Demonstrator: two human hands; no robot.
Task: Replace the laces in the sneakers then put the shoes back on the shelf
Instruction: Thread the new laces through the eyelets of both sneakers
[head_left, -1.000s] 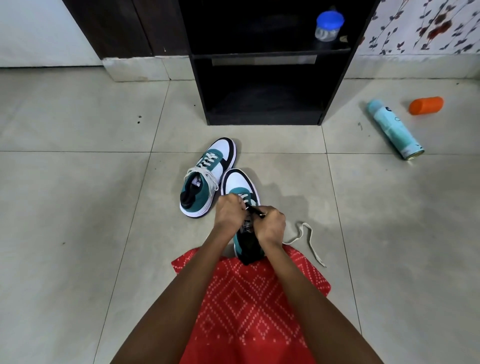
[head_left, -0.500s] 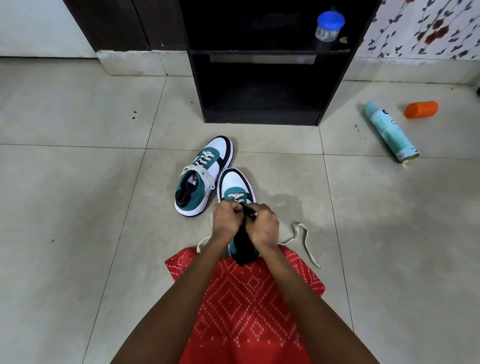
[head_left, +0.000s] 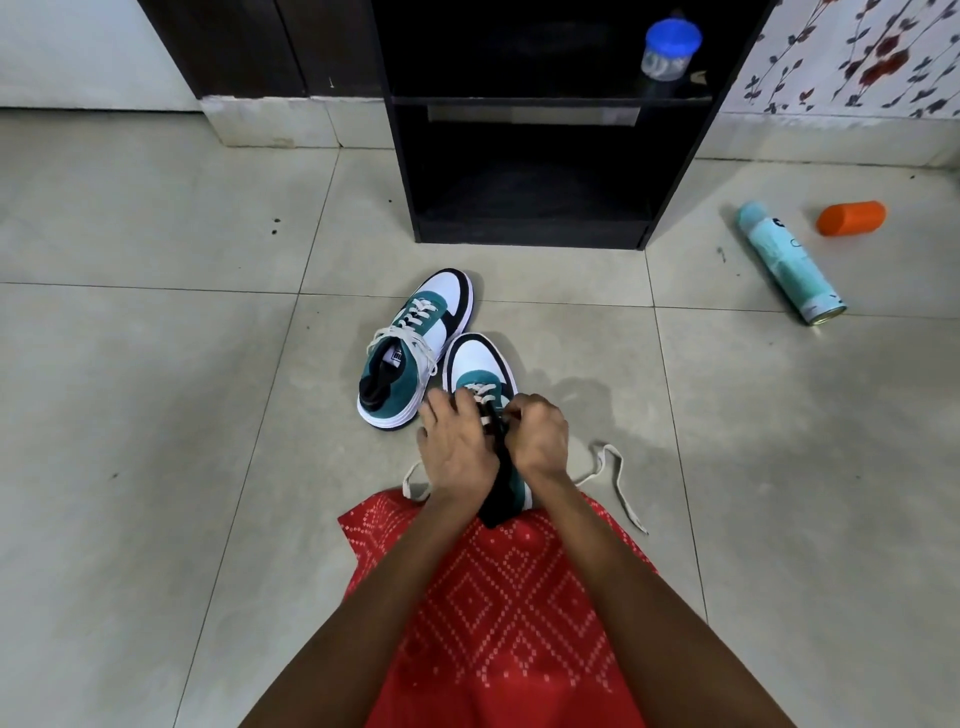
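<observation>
Garment: red cloth printed with white dotted diamonds and rows of specks (head_left: 511, 623), spread across the lap just behind the grip.
Arms: bare forearms (head_left: 379, 592) running from the lap up to the grip.
Hands: left hand (head_left: 457, 452) and right hand (head_left: 540, 436), both bare.
</observation>
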